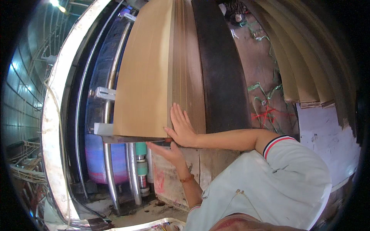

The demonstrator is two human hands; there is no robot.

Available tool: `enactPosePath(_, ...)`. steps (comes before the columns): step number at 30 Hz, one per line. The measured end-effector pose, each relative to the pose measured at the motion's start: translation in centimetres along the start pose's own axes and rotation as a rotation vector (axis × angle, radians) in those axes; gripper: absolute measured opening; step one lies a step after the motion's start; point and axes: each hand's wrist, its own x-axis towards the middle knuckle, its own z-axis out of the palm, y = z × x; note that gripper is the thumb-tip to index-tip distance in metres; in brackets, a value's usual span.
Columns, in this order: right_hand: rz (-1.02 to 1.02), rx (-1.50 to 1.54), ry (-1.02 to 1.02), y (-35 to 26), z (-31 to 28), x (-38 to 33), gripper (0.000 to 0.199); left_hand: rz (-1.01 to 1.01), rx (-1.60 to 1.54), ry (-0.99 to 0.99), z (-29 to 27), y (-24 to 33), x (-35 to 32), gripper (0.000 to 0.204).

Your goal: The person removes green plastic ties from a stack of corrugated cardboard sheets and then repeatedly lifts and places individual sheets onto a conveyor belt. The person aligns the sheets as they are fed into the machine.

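Where brown sheets (144, 77) lie stacked, the right hand (182, 127) rests

A black bed (221, 77) ran away from me, long and flat, and the sheets (142, 77) lay in a thick stack with their edges just beside its dark strip; how far it reached under them I could not see. At the end nearest me, the sheets' left corner sat over a thin ledge (127, 139) with a pale block (103, 129) at its left end. To my right I had the brown floor (250, 61), with green twine (253, 87) tangled on it in loose loops and red strands (266, 114) spread out nearer me.
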Motion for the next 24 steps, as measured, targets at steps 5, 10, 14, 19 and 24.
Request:
enactPosePath(5,0.015,-0.138,-0.027,-0.4,0.6,-1.1,0.094,0.017,0.09,-0.088,2.7,-3.1,0.4,0.074)
enactPosePath(10,-0.071,-0.251,-0.033,-0.8,-0.6,-0.8,0.102,0.037,0.021,-0.096,2.3,-2.6,0.7,0.074)
enactPosePath(14,-0.075,-0.283,-0.074,-1.5,-1.4,-0.5,0.102,0.022,-0.031,-0.069,2.5,-2.6,1.0,0.075)
enactPosePath(19,-0.15,-0.179,-0.027,-2.6,-1.3,0.8,0.096,0.042,-0.041,-0.012,1.6,-3.0,2.3,0.089)
enactPosePath(24,-0.395,0.087,-0.031,-3.4,-3.0,4.1,0.086,0.128,0.094,0.294,-0.3,-5.4,8.3,0.104)
